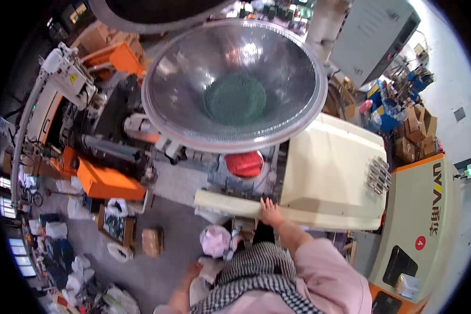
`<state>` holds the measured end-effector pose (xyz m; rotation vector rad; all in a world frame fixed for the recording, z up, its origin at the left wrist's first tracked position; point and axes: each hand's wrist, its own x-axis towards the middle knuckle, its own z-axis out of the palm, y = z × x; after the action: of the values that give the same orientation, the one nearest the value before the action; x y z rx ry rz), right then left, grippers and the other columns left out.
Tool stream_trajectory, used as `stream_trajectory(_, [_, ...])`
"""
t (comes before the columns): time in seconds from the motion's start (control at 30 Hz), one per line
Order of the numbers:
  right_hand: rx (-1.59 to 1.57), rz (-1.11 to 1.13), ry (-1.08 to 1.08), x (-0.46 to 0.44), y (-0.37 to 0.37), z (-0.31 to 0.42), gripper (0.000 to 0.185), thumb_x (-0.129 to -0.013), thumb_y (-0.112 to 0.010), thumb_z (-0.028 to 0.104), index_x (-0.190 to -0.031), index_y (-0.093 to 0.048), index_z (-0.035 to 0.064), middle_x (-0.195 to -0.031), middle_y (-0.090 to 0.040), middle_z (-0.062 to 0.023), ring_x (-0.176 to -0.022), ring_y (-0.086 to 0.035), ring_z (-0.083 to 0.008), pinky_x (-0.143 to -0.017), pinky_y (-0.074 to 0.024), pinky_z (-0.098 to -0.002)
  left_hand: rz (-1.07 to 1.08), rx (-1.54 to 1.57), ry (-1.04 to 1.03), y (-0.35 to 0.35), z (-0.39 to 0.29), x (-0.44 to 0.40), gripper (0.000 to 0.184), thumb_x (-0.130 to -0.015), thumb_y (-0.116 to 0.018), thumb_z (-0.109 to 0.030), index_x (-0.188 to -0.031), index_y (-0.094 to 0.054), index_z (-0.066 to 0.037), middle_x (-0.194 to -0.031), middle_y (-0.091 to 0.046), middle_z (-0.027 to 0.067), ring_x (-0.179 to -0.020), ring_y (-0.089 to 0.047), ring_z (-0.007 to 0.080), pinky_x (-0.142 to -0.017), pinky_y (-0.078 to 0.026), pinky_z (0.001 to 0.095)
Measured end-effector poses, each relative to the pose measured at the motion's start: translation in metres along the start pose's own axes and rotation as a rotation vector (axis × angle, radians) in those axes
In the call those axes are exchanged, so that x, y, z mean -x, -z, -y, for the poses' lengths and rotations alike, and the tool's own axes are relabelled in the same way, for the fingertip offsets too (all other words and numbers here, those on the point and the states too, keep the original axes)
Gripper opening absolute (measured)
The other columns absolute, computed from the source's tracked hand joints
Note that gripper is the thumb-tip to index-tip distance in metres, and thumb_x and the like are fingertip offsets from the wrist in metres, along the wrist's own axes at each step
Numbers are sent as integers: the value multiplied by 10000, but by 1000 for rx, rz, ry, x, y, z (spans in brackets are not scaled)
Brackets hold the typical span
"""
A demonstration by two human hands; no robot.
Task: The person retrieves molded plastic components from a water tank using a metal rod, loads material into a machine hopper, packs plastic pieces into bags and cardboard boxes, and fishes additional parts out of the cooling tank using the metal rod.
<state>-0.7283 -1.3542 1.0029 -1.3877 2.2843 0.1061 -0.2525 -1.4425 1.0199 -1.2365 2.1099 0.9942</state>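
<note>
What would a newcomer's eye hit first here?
The big open metal hopper at top centre, with green material at its bottom. Next, the bright red patch just beneath it and the orange chute-like piece to the left. Lower down, the right hand rests at the cream ledge.

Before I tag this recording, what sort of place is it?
Probably a factory floor, perhaps for plastics moulding: a large round metal hopper holds green material, a cream-and-orange machine housing with a red disc marked 4 stands at the right, and brown cardboard boxes are heaped near it.
</note>
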Motion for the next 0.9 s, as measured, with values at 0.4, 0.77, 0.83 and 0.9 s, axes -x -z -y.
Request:
stream_trajectory(0.4, [-546,-17,119,-5,135,-50,514,-768,-601,163,-1216,-393,22,-1121,-465,-224,-1019,-488,-355,-848,-419,-422,-108,118,47,103,-159,12,257,-772,-586,-325,-899,-644,-109,-871,-634,142,-834,-614,282,-722,-484,384])
stream_trajectory(0.77, [-949,-983,-44,9,432,-93,221,-829,-562,128,-1022,-556,20,-825,-580,-91,-721,-572,-162,-623,-455,-258,-964,493,-245,349,-273,-11,226,-834,-556,-184,-936,-589,15,-805,-617,160,-754,-607,267,-682,-455,332])
stream_trajectory(0.83, [-847,-1050,-20,13,465,-80,214,-831,-560,130,-1023,-565,34,-905,-576,-80,-780,-568,-153,-640,-454,-256,-1056,463,-262,383,-301,4,205,-824,-565,-144,-947,-578,20,-822,-598,136,-752,-588,221,-686,-447,304])
stream_trajectory(0.9, [-797,-1009,-2,6,481,-74,289,-820,-578,163,-1069,-542,20,-1024,-544,-109,-925,-534,-207,-773,-433,-309,-1145,496,-258,403,-330,20,212,-820,-564,-123,-980,-560,16,-891,-572,142,-807,-570,239,-723,-444,306])
